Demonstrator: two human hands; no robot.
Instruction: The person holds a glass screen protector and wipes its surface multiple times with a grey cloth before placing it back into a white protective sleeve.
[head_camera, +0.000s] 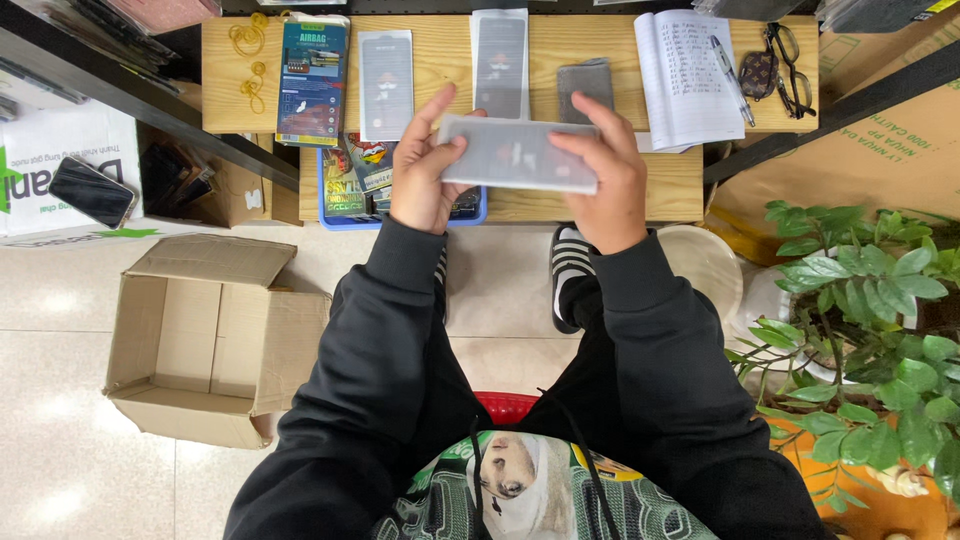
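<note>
An open cardboard box sits on the floor well to the left of the fingers, and a dark phone lies above it on a white carton. On the wooden surface, beyond the fingertips, lie yellow rubber bands, a blue retail package and two flat screen-protector sleeves. The left hand pinches the left end of a grey screen-protector packet, thumb on top, index finger raised clear of it. The right hand grips the packet's right end, fingers curled over the upper edge. The packet is held level in the air between both hands, above a blue tray. Holding it by the ends, as here, looks wise, since it keeps the packet flat. Right of the fingers lie an open notebook, a pen, glasses and a leafy potted plant.
</note>
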